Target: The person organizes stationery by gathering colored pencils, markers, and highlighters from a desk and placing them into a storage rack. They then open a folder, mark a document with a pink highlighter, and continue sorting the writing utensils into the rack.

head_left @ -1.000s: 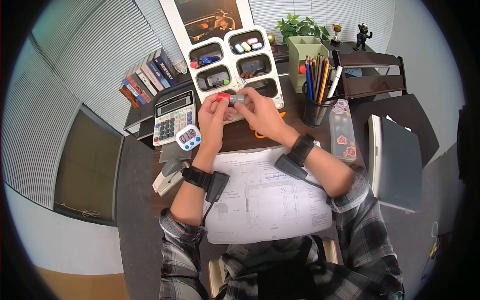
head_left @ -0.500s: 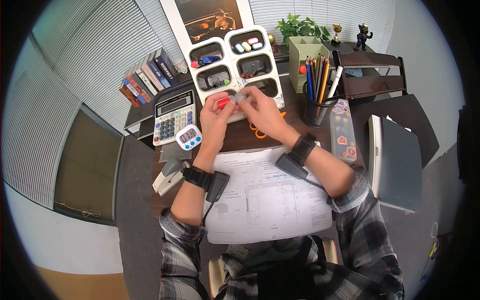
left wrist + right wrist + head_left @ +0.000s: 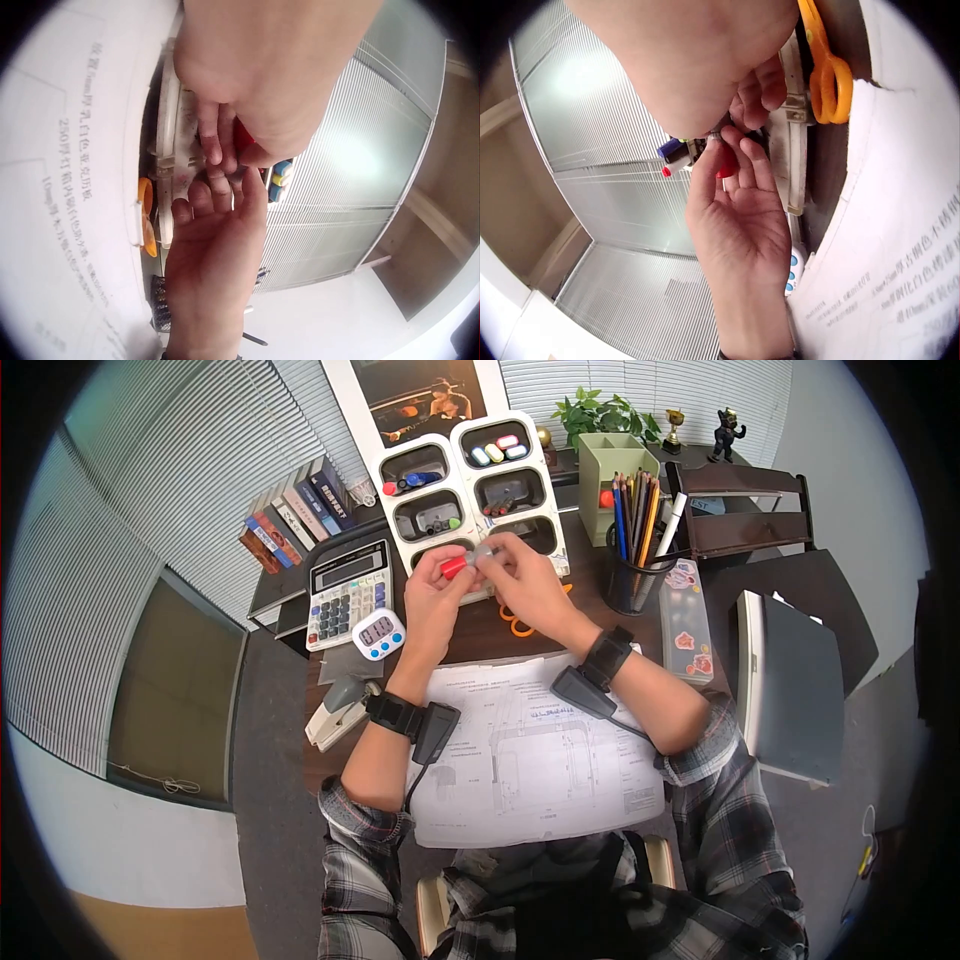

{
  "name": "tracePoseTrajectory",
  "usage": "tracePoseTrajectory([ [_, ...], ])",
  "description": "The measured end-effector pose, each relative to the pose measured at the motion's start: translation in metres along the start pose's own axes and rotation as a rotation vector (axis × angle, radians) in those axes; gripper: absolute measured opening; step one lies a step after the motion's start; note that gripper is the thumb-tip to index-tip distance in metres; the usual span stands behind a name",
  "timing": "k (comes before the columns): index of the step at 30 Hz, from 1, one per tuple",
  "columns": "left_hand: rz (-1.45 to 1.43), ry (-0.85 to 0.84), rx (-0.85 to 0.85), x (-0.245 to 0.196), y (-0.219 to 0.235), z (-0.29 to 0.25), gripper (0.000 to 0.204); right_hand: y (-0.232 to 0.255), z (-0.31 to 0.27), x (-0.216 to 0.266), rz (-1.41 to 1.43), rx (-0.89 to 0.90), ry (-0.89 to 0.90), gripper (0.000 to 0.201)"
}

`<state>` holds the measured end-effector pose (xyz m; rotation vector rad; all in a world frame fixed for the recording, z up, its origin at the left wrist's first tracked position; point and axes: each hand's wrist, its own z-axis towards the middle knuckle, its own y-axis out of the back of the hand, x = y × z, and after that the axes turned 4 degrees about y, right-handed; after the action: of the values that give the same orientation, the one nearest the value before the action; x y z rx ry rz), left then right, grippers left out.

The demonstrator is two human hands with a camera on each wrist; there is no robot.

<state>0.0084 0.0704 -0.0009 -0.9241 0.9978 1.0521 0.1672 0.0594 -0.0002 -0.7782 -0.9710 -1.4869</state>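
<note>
Both hands meet over the front of the white compartment organizer. Between them is a small cylinder, red at one end and grey at the other. My left hand holds the red end between thumb and fingers. With thumb and fingertips my right hand pinches the grey end. In the right wrist view the red part shows behind the left thumb; the right hand hides most of the grey part. The left wrist view shows a sliver of red between the hands.
A calculator, white timer and stapler stand at left. Orange-handled scissors lie under the right hand. A mesh pen cup and a sticker-covered box are at right. Printed drawings cover the front.
The cylinder has gone from nearly level to tilted, its red end lower. My left hand has shifted slightly right; the right fingers have closed farther over the grey end.
</note>
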Motion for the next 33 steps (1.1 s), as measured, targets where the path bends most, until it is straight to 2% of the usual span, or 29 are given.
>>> tracePoseTrajectory([
  [18, 0.04, -0.026, -0.012, 0.002, -0.001, 0.001, 0.027, -0.002, 0.001, -0.005, 0.005, -0.02, 0.022, 0.034],
  [24, 0.329, -0.116, -0.123, 0.003, 0.004, 0.003, 0.027, -0.001, 0.0, 0.001, 0.019, -0.007, -0.013, 0.034],
  [26, 0.665, -0.301, -0.285, -0.001, 0.004, 0.002, 0.032, -0.001, 0.0, 0.0, 0.018, -0.007, -0.014, 0.034],
  [30, 0.854, -0.338, -0.363, -0.004, 0.006, 0.001, 0.032, -0.001, 0.001, -0.004, -0.013, -0.011, -0.001, 0.033],
  [32, 0.968, -0.525, -0.417, 0.0, 0.009, 0.003, 0.03, -0.001, 0.001, -0.004, -0.024, -0.011, 0.007, 0.033],
  [33, 0.968, -0.525, -0.417, 0.002, 0.011, 0.003, 0.03, -0.001, 0.001, -0.005, -0.035, -0.012, 0.016, 0.033],
])
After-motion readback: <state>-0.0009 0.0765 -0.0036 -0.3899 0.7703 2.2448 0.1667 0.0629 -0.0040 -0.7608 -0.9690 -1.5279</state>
